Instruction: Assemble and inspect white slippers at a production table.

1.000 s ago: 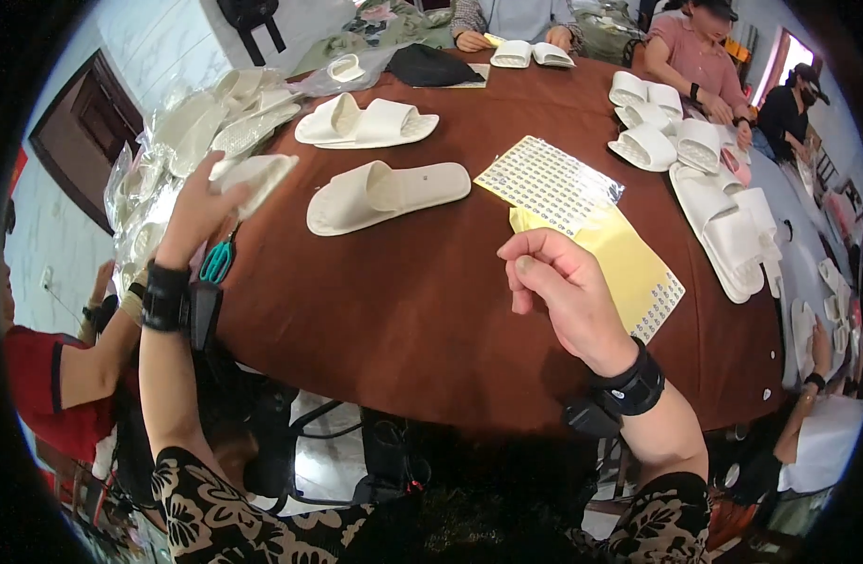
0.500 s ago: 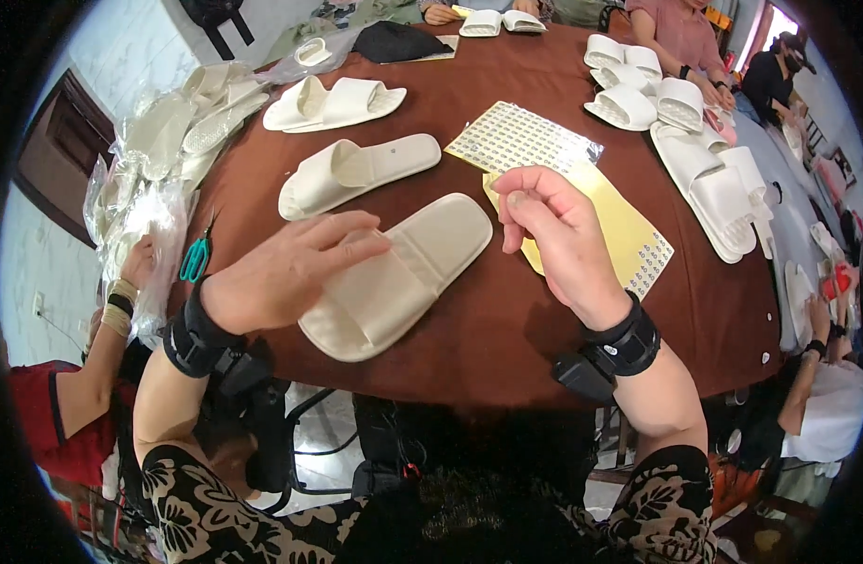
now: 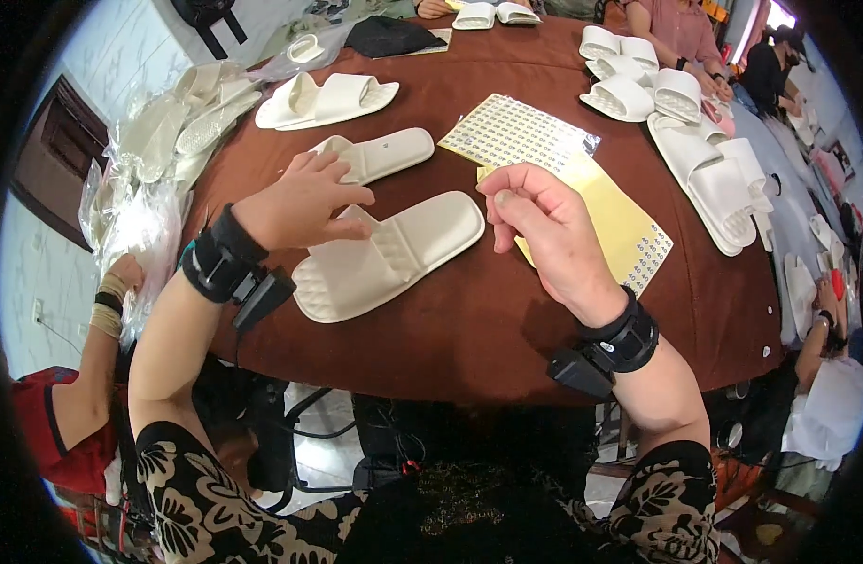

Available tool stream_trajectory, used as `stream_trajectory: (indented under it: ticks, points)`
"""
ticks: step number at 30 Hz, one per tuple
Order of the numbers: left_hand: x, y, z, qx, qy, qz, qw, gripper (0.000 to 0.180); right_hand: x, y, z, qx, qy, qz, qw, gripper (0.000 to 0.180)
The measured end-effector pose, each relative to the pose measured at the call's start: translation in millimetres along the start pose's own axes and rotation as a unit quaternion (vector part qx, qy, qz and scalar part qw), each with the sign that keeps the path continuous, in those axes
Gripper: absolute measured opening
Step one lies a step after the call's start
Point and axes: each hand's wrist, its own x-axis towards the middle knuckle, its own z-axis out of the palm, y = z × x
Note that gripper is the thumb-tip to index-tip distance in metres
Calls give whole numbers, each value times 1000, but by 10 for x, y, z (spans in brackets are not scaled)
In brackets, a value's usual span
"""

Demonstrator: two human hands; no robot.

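My left hand (image 3: 311, 199) is spread open over the strap end of a cream slipper (image 3: 389, 155) and covers part of it. Whether the fingers touch it is hard to tell. Closer to me lies another cream slipper (image 3: 438, 230), sole down, its quilted footbed showing; my left thumb is above its strap. To the right, my right hand (image 3: 549, 230) is closed in a pinch beside that slipper's heel; anything between the fingertips is too small to make out. Under and past it are a yellow sticker sheet (image 3: 605, 211) and a fuller sheet of small round stickers (image 3: 516, 132).
Farther back sits a pair of slippers (image 3: 328, 101). More slippers (image 3: 699, 179) are piled at the right, and bagged ones (image 3: 159, 141) at the left, where a person's hand (image 3: 123, 271) rests. A black cloth item (image 3: 392, 38) lies at the back. Other people work around the brown-covered table (image 3: 488, 348).
My left hand has left the near slipper and moved away from me to the slipper behind it, fingers spreading. The near slipper's toe end has shifted slightly away. My right hand stays pinched.
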Motion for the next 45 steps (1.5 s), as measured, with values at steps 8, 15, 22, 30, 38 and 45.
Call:
stream_trajectory:
  ticks: [8, 15, 22, 30, 38, 45]
  points:
    - [133, -47, -81, -14, -136, -13, 991, 35, -32, 14, 18, -17, -26, 8, 999, 14]
    - [141, -42, -52, 37, -105, -59, 992, 42, -48, 5, 35, -38, -42, 15, 998, 15]
    - [218, -44, -40, 61, -204, -73, 974, 42, -47, 14, 46, -39, -44, 15, 998, 14]
    - [-64, -72, -63, -100, -126, -2, 987, 41, -63, 34, 72, -60, -53, 15, 997, 12]
    - [-72, 12, -184, -4, -254, -29, 967, 48, -41, 69, 55, -67, -50, 20, 996, 13]
    - [-69, 90, -216, 16, -269, -42, 962, 55, -36, 72, 23, -64, -51, 1, 997, 14]
